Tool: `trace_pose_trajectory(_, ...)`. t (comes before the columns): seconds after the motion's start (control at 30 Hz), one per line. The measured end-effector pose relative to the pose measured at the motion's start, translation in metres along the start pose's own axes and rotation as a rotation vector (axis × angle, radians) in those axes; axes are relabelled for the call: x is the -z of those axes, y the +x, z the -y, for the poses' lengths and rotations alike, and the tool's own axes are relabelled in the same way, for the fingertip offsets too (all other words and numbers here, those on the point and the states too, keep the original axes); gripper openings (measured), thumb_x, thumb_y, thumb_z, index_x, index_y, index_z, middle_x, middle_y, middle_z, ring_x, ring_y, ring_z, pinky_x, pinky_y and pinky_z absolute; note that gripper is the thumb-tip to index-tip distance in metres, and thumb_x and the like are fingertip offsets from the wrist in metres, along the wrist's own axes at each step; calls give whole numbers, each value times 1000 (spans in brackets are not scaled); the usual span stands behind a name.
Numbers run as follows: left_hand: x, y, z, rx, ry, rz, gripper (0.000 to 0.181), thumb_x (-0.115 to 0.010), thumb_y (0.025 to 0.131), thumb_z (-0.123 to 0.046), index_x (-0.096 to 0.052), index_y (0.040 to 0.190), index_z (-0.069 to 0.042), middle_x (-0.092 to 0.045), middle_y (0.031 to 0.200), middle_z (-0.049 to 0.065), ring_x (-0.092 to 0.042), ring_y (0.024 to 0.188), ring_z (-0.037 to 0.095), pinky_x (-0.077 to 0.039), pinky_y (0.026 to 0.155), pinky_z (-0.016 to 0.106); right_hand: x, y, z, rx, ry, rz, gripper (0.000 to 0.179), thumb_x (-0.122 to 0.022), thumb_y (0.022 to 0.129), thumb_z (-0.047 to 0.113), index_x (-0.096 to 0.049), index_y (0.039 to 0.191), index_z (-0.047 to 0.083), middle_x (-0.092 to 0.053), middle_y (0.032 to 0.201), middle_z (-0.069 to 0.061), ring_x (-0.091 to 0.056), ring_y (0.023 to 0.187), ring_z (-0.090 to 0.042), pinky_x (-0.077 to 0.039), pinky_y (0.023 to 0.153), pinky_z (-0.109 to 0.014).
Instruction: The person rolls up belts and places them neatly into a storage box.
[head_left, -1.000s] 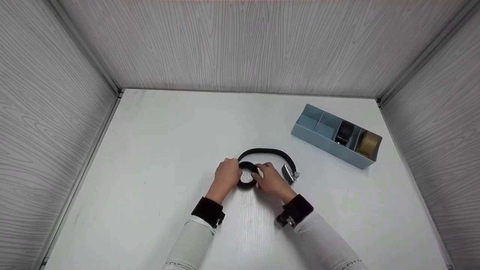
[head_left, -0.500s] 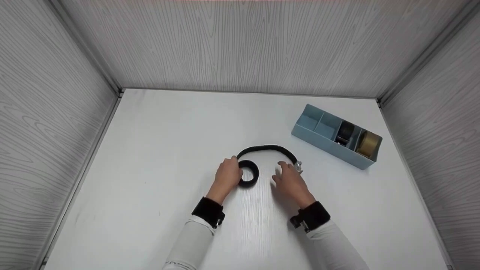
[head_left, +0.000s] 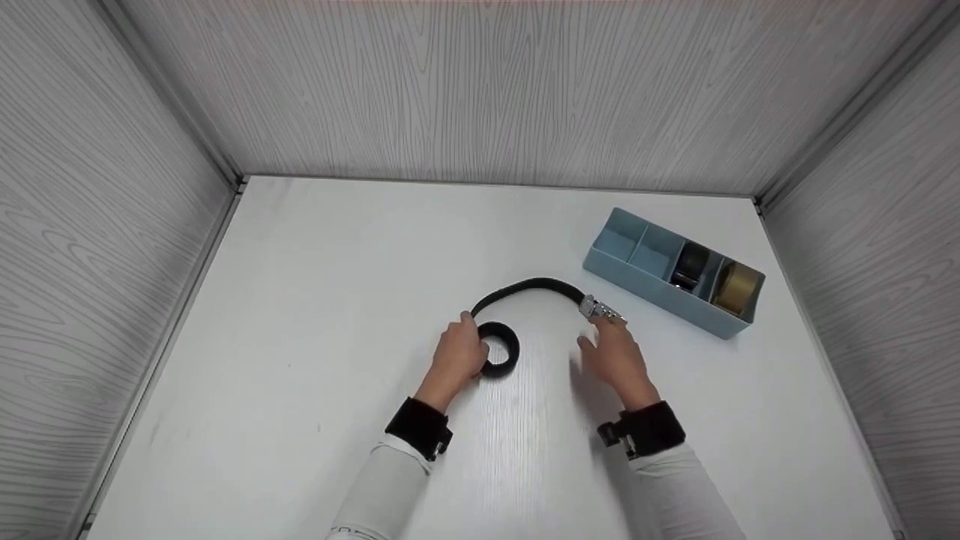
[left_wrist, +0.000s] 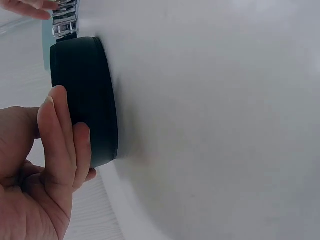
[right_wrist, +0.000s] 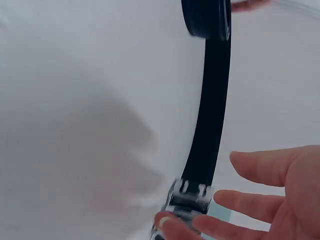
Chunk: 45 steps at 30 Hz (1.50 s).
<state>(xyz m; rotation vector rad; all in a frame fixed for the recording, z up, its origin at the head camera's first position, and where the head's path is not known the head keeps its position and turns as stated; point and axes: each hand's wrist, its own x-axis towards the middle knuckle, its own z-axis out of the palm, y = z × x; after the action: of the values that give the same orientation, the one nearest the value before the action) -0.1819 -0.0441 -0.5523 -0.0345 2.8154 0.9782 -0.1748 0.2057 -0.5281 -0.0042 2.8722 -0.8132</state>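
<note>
A black belt (head_left: 541, 284) lies on the white table, part of it wound into a round coil (head_left: 512, 349). My left hand (head_left: 459, 351) grips the coil's left side; in the left wrist view its fingers (left_wrist: 57, 135) lie along the outer band. From the coil the loose strap arches up and right to a silver buckle (head_left: 602, 309). Just below the buckle is my right hand (head_left: 616, 361). In the right wrist view its thumb (right_wrist: 260, 166) stands apart from the strap, and its spread fingertips (right_wrist: 167, 222) are at the buckle (right_wrist: 187, 202).
A blue divided box (head_left: 660, 289) stands at the back right. One compartment holds a dark roll (head_left: 691, 259), and the end one holds a gold-brown roll (head_left: 736, 287). Pale wood-grain panels (head_left: 480, 90) wall in the white table (head_left: 337, 262).
My right hand has left the coil and moved right to the buckle. The buckle has swung up and outward, straightening the strap's arch. My left hand has stayed on the coil.
</note>
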Motion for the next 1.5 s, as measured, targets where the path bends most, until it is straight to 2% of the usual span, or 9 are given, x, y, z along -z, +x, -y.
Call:
trace_pose_trajectory(0.13, -4, -1, -5, 32, -51, 17, 49, -56, 84, 1, -42, 128, 16, -64, 96, 31, -64, 56, 25, -50, 53, 30, -16, -5, 22, 40, 88, 32, 42, -61, 95, 19, -57, 128, -7, -60, 118, -27, -61, 105, -37, -45, 93, -49)
trace_pose_trajectory(0.33, -6, -5, -8, 24, -27, 6, 48, -59, 83, -1, -44, 126, 15, -64, 93, 30, -66, 62, 29, -51, 54, 34, -45, -8, 54, 100, 297, 250, 45, -62, 96, 18, -52, 131, -8, -65, 100, -18, -69, 71, -26, -54, 70, -37)
trace_pose_trajectory(0.4, -6, -7, -7, -8, 27, -6, 39, -62, 84, -3, -50, 118, 11, -66, 88, 26, -67, 68, 31, -51, 56, 37, -53, -7, 61, 144, 272, 240, 38, -62, 96, 17, -56, 124, -8, -65, 93, -17, -66, 74, -28, -53, 69, -38)
trace_pose_trajectory(0.5, -4, -8, -5, -54, 91, -25, 25, -66, 84, -7, -58, 104, 4, -67, 83, 20, -68, 73, 33, -52, 59, 40, -63, -4, 67, 211, 145, 139, 30, -63, 93, 13, -58, 115, -8, -61, 91, -18, -60, 85, -30, -49, 77, -42)
trace_pose_trajectory(0.63, 2, -5, -2, -88, 161, -61, 14, -70, 85, -10, -65, 90, 1, -68, 82, 17, -68, 76, 33, -53, 63, 42, -70, -2, 69, 245, 83, 72, 34, -62, 89, 4, -57, 121, -8, -60, 99, -23, -57, 94, -34, -48, 84, -47)
trace_pose_trajectory(0.8, 6, -2, 2, -104, 199, -75, 18, -71, 88, -16, -68, 83, 2, -69, 82, 18, -69, 77, 36, -53, 63, 45, -70, 1, 70, 291, 90, 97, 43, -61, 88, -3, -56, 130, -7, -59, 101, -23, -57, 91, -32, -48, 86, -46)
trace_pose_trajectory(1.07, 10, 0, 7, -142, 241, 1, 12, -65, 87, -9, -67, 79, 0, -69, 81, 17, -66, 70, 31, -52, 60, 44, -69, 6, 73, 368, 98, 125, 44, -54, 89, -8, -58, 132, 0, -54, 94, -16, -53, 83, -29, -47, 80, -45)
trace_pose_trajectory(1.33, 5, -1, 3, -109, 265, 9, 10, -60, 84, -3, -70, 83, 2, -68, 80, 17, -64, 66, 26, -52, 57, 40, -66, -2, 71, 145, 156, 167, 46, -60, 93, 10, -52, 136, -4, -60, 115, -25, -57, 102, -32, -44, 94, -45)
trace_pose_trajectory(1.5, 7, 0, 5, -134, 294, 8, 8, -63, 81, -5, -69, 78, 0, -67, 77, 14, -62, 64, 26, -51, 58, 41, -69, -2, 74, 119, 171, 154, 46, -56, 92, 5, -51, 137, -5, -59, 120, -29, -58, 105, -33, -44, 96, -45)
